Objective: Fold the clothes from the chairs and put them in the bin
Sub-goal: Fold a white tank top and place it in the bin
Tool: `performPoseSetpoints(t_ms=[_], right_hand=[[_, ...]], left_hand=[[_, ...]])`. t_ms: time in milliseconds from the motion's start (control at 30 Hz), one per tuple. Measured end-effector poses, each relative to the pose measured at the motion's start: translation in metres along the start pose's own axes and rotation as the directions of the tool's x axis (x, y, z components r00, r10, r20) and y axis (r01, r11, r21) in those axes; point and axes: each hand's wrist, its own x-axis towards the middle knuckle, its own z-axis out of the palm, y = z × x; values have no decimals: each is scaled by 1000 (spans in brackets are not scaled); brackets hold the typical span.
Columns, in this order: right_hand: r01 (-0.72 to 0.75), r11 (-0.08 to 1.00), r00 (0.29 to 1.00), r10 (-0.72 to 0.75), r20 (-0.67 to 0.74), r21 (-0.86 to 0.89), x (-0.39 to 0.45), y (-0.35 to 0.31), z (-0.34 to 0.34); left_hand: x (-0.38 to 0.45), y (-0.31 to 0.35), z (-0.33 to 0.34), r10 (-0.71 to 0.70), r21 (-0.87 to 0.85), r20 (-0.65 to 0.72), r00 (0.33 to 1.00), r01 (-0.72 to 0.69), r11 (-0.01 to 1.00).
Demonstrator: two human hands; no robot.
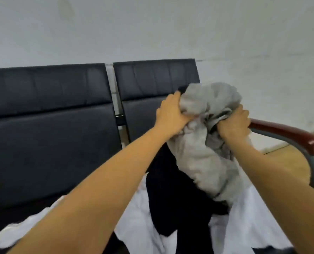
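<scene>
White cloth and a black garment lie on the seat under your forearms. Your left hand and right hand each clutch the bunched grey garment, lifted over the right chair. Its hanging tail may snag the armrest or drag the black piece off.

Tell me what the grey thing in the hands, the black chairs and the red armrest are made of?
Crumpled grey garment: soft knit cloth, probably cotton; it bunches and droops. Black padded chairs: smooth leather or imitation leather, with a faint sheen and stitched panels. Dark red armrest: glossy, likely varnished wood or plastic; I can't tell which.
</scene>
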Motion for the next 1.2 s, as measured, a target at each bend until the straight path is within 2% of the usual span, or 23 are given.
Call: performPoseSetpoints(t_ms=[33,67,100,133,200,267,333,467,500,567,600,700,800,867,1000,1100,1200], right_hand=[[16,995,988,-1,156,-98,-13,37,15],[51,977,946,20,323,-208,-32,74,29],[105,943,891,52,451,-316,-51,110,43],[163,909,851,68,521,-385,-66,139,54],[218,890,832,45,553,-400,-77,166,65],[219,906,818,31,575,-361,-70,168,64],[215,910,792,50,609,-354,-63,161,60],[163,864,763,196,616,-476,-69,144,49],[131,848,764,244,597,-513,-66,138,49],[160,800,757,276,592,-578,-67,118,48],[242,762,719,275,638,-601,-73,99,43],[597,598,520,220,825,-535,-116,23,23],[759,450,410,230,882,-470,-164,-46,29],[801,456,328,207,922,-388,-201,-86,37],[799,595,105,9,994,-90,-295,-155,54],[790,613,-2,-6,1000,5,-354,-178,77],[815,569,-99,-44,994,106,-402,-187,81]], left_hand=[[-22,-15,31,-109,83,200,974,94,992],[-51,-33,61,-217,170,364,906,164,972],[-82,-50,88,-303,223,470,829,220,950],[-110,-68,109,-352,227,504,788,273,935],[-145,-89,129,-384,128,470,795,369,921],[-145,-94,124,-362,51,465,808,384,922],[-138,-95,111,-327,37,524,787,363,931],[-151,-97,78,-305,50,616,726,350,935],[-161,-102,68,-305,64,623,720,341,938],[-185,-112,40,-326,109,614,719,332,937],[-199,-117,23,-347,126,594,725,342,931],[-244,-139,-32,-458,178,535,710,435,883],[-288,-162,-87,-562,234,464,684,517,823],[-316,-172,-121,-629,264,418,656,575,775],[-375,-183,-171,-758,387,330,563,652,652],[-421,-182,-195,-813,525,331,480,622,581],[-455,-186,-200,-824,619,275,495,564,546]])
